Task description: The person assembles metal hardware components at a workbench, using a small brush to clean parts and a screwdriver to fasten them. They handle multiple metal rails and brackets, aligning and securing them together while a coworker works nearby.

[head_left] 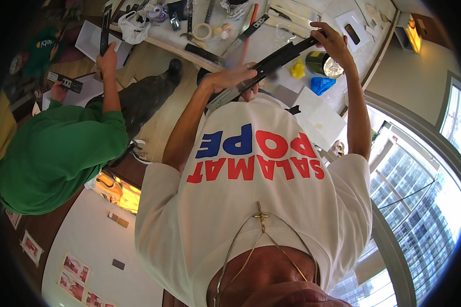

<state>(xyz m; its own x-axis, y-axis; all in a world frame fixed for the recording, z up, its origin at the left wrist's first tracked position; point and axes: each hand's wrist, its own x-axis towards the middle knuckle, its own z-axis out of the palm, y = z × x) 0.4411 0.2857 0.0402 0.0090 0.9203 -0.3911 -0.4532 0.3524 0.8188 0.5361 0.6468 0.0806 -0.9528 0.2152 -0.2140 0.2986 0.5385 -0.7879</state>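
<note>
Holding rail (pixel 288 54), left grip (pixel 229 79) wrapped, right grip (pixel 334 42) pinched

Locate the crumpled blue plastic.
In the head view, the crumpled blue plastic is on the table, right of centre in the upper half, just below the dark can and to the lower right of the yellow plastic.

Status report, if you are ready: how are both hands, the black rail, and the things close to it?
Left hand on black rail, right hand at its far end. Rail held slanted. Yellow plastic, blue plastic lying nearby.
</note>
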